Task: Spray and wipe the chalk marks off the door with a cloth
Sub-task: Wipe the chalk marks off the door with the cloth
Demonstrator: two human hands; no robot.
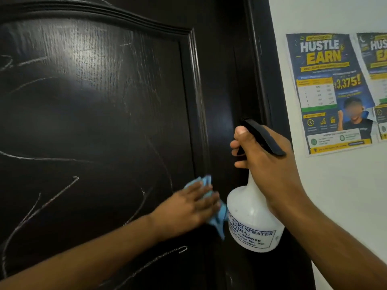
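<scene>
A dark wooden door (104,114) fills the left and middle, its raised panel streaked with thin white chalk marks (52,197). My left hand (188,208) presses a light blue cloth (217,218) flat against the panel's right edge, fingers straight. My right hand (270,162) grips the neck of a white spray bottle (251,222) with a black trigger head, held upright just right of the cloth, nozzle toward the door. Fingers wrap the trigger.
The dark door frame (261,59) runs down the right of the door. Beyond it is a white wall (335,195) with two blue and yellow posters (328,91) taped up at head height.
</scene>
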